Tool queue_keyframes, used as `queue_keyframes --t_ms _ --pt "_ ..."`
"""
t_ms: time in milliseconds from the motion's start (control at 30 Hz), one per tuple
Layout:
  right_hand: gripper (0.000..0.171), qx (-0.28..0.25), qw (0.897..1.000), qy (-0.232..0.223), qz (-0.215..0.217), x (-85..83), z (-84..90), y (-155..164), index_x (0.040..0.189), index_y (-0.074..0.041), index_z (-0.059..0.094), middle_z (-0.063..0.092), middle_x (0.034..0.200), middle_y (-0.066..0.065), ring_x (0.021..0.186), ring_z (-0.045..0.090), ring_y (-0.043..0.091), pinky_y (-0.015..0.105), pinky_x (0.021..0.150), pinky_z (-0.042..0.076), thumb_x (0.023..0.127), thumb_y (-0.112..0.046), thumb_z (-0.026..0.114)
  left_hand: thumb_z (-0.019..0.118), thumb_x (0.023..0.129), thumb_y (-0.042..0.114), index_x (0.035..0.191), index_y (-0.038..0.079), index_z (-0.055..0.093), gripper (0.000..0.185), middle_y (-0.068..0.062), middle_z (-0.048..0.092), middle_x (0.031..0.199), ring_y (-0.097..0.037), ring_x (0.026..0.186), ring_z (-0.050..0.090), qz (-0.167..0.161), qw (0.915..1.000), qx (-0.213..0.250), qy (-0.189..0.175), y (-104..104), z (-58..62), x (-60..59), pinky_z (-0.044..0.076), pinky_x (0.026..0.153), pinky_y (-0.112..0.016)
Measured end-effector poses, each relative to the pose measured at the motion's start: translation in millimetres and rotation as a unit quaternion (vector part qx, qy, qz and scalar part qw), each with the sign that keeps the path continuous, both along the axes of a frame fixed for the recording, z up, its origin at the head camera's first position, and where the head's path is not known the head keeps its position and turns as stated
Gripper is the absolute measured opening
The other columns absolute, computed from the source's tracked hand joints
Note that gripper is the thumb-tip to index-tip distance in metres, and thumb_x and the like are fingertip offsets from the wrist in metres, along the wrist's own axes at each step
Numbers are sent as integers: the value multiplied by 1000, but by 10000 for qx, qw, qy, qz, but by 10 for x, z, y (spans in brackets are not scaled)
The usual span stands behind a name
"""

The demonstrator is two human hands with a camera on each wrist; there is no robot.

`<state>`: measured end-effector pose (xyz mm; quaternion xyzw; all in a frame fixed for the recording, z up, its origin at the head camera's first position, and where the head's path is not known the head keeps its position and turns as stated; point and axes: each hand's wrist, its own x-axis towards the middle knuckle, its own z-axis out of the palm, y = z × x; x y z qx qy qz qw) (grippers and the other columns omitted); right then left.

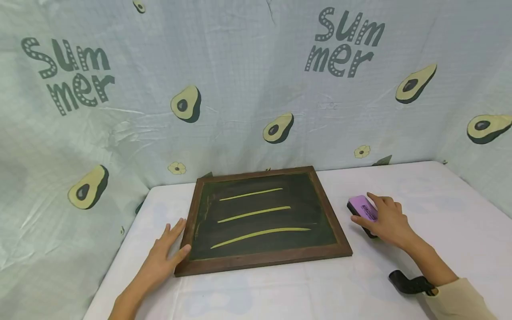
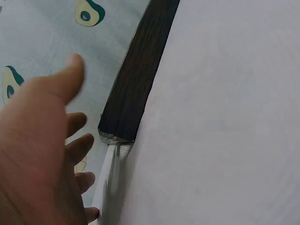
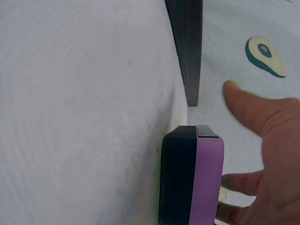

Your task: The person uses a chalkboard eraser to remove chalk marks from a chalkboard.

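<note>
I see my left hand (image 1: 162, 258) flat and wide against the chalkboard's (image 1: 260, 218) frame; my right hand (image 1: 386, 220) grips the purple eraser (image 1: 362, 208) on the bench (image 1: 440, 209), avocado-print cloth (image 1: 240, 89) behind.

Improvised recording booth, not a lived-in room: an avocado-print "Summer" cloth backdrop (image 1: 248, 89) encloses a white-covered table (image 1: 440, 213), beyond both hands.

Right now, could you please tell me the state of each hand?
Left hand: open, fingers straight, resting against the chalkboard frame.
Right hand: gripping the purple eraser.
</note>
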<state>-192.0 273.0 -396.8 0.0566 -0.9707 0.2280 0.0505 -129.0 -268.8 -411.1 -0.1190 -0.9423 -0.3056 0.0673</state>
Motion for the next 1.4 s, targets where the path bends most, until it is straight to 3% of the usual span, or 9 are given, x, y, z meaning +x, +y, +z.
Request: queue_keyframes --t_ms 100,233,767,1000,1233,1400 --pt "92 -44 9999 -100 -87 3 -12 -3 139 12 34 34 125 42 107 35 53 64 72 36 83 -53 68 59 95 34 150 9 33 65 -18 24 154 -50 138 12 -105 9998 27 -154 -15 -96 23 1 101 -74" --pt "85 -161 9997 -106 -133 14 -21 -9 134 15 38 38 120 41 101 39 50 56 70 39 85 -48 68 59 95 34 149 12 37 62 -16 24 155 -49 138 14 -126 9999 4 -67 -20 -160 29 -2 102 -72" --pt "77 -242 9978 -458 -419 28 22 -23 125 20 42 48 103 38 80 52 37 40 58 45 85 -40 68 58 96 37 148 14 38 61 -11 27 154 -45 139 18 -45 9999 -113 -68 -13 -171 18 2 103 -70" --pt "73 -269 9982 -295 -439 -4 88 -23 120 21 47 59 90 29 72 56 30 34 51 42 84 -38 71 57 96 37 149 13 38 61 -11 27 155 -45 139 17 5 9998 -173 -44 2 -109 21 1 103 -70" --pt "68 -335 9991 74 -268 -40 221 -89 122 17 52 59 102 34 78 55 33 32 55 41 86 -38 70 57 96 37 148 14 38 61 -11 28 154 -44 139 19 -28 9998 -177 -2 1 -108 10 2 104 -70" --pt "62 -359 9985 400 37 -195 352 -320 122 14 54 60 100 30 78 55 31 32 55 41 85 -33 71 57 96 37 148 14 39 60 -10 28 154 -44 139 19 -15 9999 -114 -20 -9 -137 27 2 104 -70"
